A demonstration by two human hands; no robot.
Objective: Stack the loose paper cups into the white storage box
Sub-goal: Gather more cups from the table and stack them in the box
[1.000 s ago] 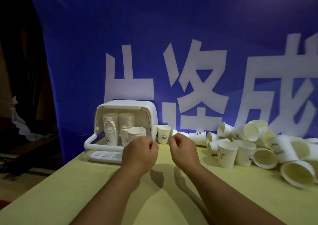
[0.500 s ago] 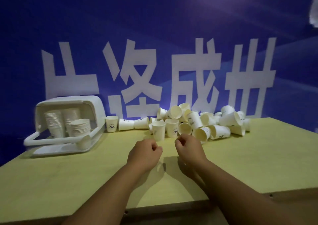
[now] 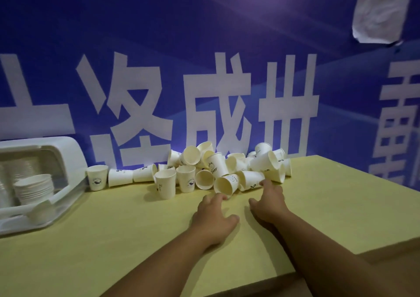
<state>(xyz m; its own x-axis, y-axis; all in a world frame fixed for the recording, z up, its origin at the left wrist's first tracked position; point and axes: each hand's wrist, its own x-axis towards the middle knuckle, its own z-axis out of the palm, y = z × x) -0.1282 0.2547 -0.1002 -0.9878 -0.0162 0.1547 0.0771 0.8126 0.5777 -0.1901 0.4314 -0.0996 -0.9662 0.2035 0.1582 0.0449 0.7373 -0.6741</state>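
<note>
White plastic storage box [image 3: 68, 151], far left on the yellow desk [image 3: 113, 240]: open side facing the near right, holding nested stacks of paper cups [image 3: 34, 190], the nearest stack the shortest.

Single upright cup [image 3: 97, 177]: just right of the box, printed with a small dark mark.

Two cups on their sides [image 3: 120, 177]: next along, lying in a row at the foot of the blue banner [image 3: 204, 35].

Pair of upright cups [image 3: 166, 184]: near left edge of the heap.

Heap of loose cups [image 3: 218, 160]: middle of the desk at its far edge, many cups tumbled at all angles and leaning on one another.

Tipped cup [image 3: 225, 184]: near edge of the heap, mouth toward the viewer.

Left hand [image 3: 213, 215]: released and empty, fingers spread, fingertips just below the tipped cup's rim; contact cannot be told.

Right hand [image 3: 268, 203]: likewise released and empty, fingers stretched to a side-lying cup [image 3: 252, 179] at the heap's near right, seemingly at its wall.

Crumpled pale sheet [image 3: 381, 15]: fixed to the banner, upper right.

Handling, as a judgement: the cups look very light, thin-walled and easy to crush. The rolled rim is probably the stiffest part, so a loose pinch on the wall just below it, or a thumb inside the mouth, should serve. Drawing one from the near edge may set its neighbours rolling. Cups nested mouth the same way would carry better to the box, which stands well apart to the left.
</note>
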